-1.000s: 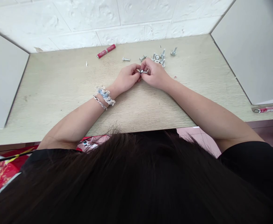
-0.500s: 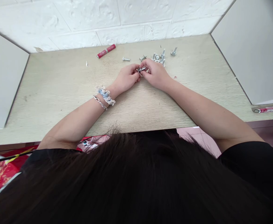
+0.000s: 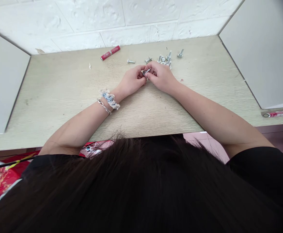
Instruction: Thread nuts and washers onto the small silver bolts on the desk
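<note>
A small silver bolt (image 3: 146,71) is pinched between my two hands, just above the wooden tabletop. My left hand (image 3: 133,79) has its fingers closed at the bolt's left end. From the other side my right hand (image 3: 161,76) grips it between thumb and forefinger. Part of the bolt is hidden by the fingers, and I cannot tell whether a nut or washer is on it. Right behind my right hand lies a pile of bolts and nuts (image 3: 164,59). Beyond my fingertips is another bolt with a washer-like piece (image 3: 148,60).
A loose bolt (image 3: 131,61) lies left of the pile, and another piece of hardware (image 3: 180,53) stands to its right. A red tube (image 3: 110,53) rests near the white wall (image 3: 136,34). Pale panels stand on the left (image 3: 5,84) and right (image 3: 257,55).
The bolt has tilted between my fingers, and my left thumb has shifted down and right. My right fingers have moved slightly. The pieces on the table have stayed put.
</note>
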Demonstrator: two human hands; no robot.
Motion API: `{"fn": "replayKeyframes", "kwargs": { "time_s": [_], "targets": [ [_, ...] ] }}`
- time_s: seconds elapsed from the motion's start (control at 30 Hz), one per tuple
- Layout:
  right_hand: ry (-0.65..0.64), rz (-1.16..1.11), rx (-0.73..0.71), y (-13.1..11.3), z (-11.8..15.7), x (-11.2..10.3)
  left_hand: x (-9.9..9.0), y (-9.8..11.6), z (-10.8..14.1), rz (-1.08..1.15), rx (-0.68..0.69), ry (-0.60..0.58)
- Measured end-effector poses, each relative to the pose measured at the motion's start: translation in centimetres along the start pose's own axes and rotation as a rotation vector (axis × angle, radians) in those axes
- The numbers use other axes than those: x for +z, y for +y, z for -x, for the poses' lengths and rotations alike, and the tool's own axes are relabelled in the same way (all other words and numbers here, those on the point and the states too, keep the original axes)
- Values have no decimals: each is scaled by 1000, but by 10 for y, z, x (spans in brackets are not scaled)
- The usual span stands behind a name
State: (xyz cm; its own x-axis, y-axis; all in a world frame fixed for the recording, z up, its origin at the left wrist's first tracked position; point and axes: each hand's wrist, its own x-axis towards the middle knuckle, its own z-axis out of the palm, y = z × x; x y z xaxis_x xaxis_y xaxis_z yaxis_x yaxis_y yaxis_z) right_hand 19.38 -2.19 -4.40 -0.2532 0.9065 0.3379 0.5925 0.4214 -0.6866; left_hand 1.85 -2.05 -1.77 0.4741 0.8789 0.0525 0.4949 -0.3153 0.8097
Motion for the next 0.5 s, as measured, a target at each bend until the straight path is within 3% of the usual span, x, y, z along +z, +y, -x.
{"fn": "replayKeyframes", "kwargs": {
  "time_s": [0.33, 0.5],
  "targets": [
    [11, 14, 3, -4, 2, -1, -1, 1, 0, -22, -14, -60],
    [-10, 21, -24, -9, 3, -4, -1, 3, 1, -45, 14, -22]
  ]
}}
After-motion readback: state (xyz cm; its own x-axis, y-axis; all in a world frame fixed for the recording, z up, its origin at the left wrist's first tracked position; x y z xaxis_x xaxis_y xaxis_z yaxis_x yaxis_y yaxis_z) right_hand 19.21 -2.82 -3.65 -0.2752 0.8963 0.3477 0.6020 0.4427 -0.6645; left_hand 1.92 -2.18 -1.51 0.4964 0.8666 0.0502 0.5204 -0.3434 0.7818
